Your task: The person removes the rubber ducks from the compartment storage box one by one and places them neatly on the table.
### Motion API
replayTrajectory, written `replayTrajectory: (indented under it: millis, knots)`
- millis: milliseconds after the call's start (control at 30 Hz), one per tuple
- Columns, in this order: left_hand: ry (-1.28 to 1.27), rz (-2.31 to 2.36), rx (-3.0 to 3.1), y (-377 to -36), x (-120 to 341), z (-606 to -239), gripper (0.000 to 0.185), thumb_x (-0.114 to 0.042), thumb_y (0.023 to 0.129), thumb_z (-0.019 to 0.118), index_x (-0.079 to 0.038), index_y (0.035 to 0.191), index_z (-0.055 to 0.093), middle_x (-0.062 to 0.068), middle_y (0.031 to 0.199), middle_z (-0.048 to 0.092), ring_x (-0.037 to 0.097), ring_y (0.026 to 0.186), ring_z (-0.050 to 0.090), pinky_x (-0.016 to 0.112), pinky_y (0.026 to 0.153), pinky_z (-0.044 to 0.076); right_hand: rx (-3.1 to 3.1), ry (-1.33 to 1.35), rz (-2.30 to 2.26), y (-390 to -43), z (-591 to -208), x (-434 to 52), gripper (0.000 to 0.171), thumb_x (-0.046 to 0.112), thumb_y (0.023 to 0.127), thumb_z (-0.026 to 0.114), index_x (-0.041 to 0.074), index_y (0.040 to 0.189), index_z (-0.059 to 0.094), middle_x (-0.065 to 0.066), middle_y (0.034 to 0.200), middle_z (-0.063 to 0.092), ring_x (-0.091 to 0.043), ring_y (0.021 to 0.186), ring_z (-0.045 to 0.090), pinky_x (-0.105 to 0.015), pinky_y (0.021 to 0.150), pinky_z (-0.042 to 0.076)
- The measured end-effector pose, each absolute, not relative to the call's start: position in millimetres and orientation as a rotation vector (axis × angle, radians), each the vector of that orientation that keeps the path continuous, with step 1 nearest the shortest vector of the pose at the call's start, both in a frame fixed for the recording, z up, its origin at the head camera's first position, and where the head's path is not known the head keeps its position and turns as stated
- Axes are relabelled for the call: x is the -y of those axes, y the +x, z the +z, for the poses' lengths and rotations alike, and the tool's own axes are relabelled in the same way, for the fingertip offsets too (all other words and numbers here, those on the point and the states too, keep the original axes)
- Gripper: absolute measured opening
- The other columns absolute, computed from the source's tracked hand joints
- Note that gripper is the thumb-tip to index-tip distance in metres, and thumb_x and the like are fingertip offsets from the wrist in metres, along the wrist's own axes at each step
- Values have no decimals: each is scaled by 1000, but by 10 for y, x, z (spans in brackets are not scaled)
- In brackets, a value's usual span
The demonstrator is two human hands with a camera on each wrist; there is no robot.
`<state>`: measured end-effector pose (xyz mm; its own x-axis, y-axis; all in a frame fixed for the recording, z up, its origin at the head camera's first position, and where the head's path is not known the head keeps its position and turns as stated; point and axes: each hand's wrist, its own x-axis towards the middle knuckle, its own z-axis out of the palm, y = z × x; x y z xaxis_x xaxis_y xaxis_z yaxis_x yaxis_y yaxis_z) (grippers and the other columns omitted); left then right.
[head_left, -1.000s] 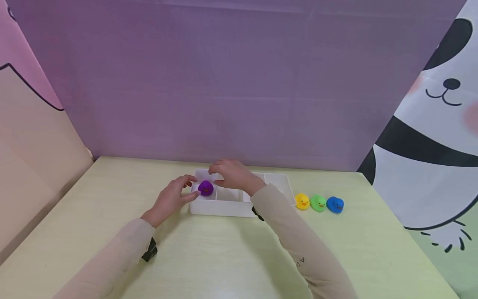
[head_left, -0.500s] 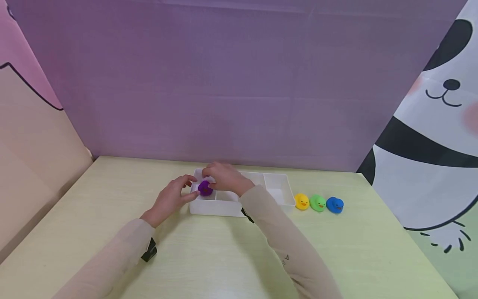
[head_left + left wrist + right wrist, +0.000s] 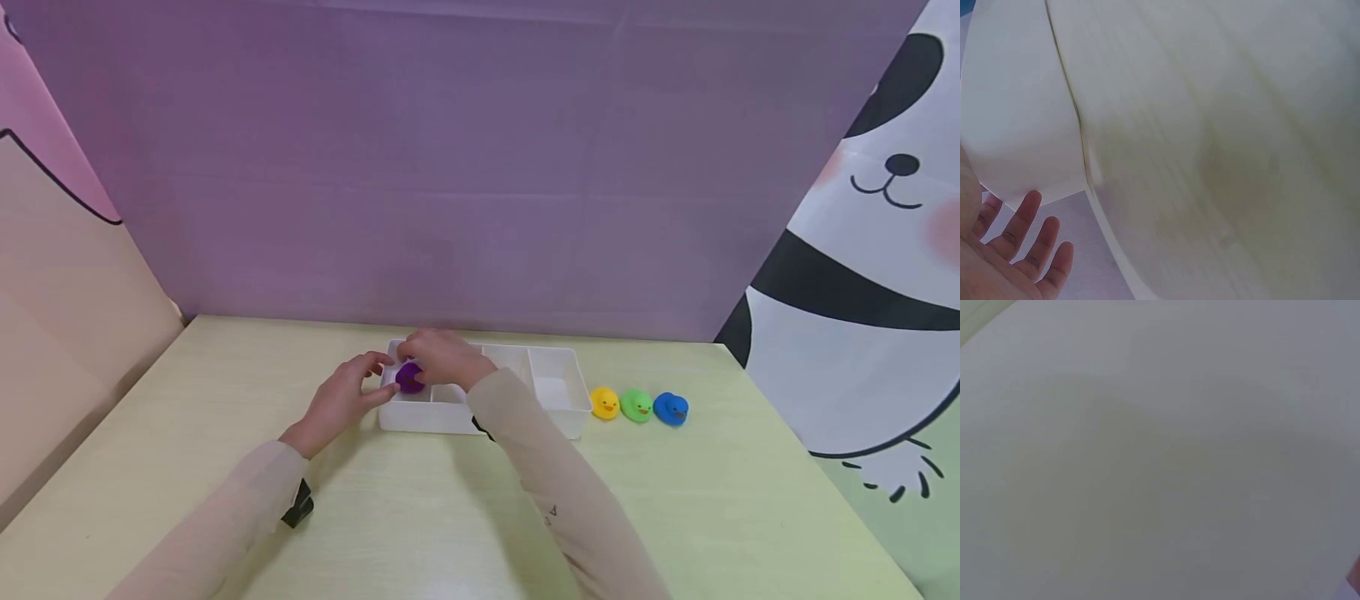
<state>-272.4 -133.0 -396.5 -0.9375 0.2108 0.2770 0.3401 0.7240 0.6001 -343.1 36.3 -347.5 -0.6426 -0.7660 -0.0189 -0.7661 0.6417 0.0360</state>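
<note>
A purple rubber duck [image 3: 409, 379] sits in the leftmost compartment of a white divided box [image 3: 555, 392]. My right hand [image 3: 442, 357] reaches over the box and holds the duck, thumb on its right side and curled fingers behind it. At the box's left end is my left hand [image 3: 341, 398], its relaxed fingers spread beside the wall and its thumb near the front rim, close to the duck. In the left wrist view, the fingers [image 3: 1025, 228] lie loosely bent by a white wall. Only a sliver of a finger [image 3: 1355, 575] shows in the right wrist view.
To the right of the box stand a yellow duck [image 3: 605, 403], a green duck [image 3: 637, 406] and a blue duck [image 3: 671, 409] in a row on the pale wooden table [image 3: 360, 525]. A purple cloth backdrop [image 3: 465, 167] rises behind the table.
My right hand has moved left from over the box's middle to the purple duck and closed its thumb and fingers about it. The left hand has stayed in place.
</note>
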Motion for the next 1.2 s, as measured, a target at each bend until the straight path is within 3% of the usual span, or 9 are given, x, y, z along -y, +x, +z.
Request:
replayTrajectory:
  millis: [433, 700, 1200]
  knots:
    - [-440, -1023, 2736, -2728, 1331, -3967, 41, -29, 84, 64, -11, 119, 53, 10, 107, 60, 29, 99, 54, 44, 79, 45, -2853, -1304, 171, -3394, -3468, -317, 25, 11, 80, 67, 18, 103, 65, 3, 98, 65, -13, 91, 51, -27, 78, 43]
    - [-459, -1022, 2720, -2728, 1331, -3974, 40, -28, 84, 64, -10, 119, 53, 11, 107, 61, 30, 100, 55, 45, 80, 45, -2858, -1246, 180, -3399, -3501, -301, 24, 12, 80, 67, 21, 102, 64, 6, 97, 64, -12, 92, 50, -30, 84, 42]
    - [-466, -1003, 2717, -2719, 1324, -3970, 40, -28, 84, 64, -11, 118, 53, 10, 107, 61, 30, 100, 55, 45, 80, 46, -2862, -1283, 199, -3354, -3454, -299, 19, 13, 79, 69, 18, 97, 65, 5, 89, 65, -13, 85, 52, -29, 78, 43]
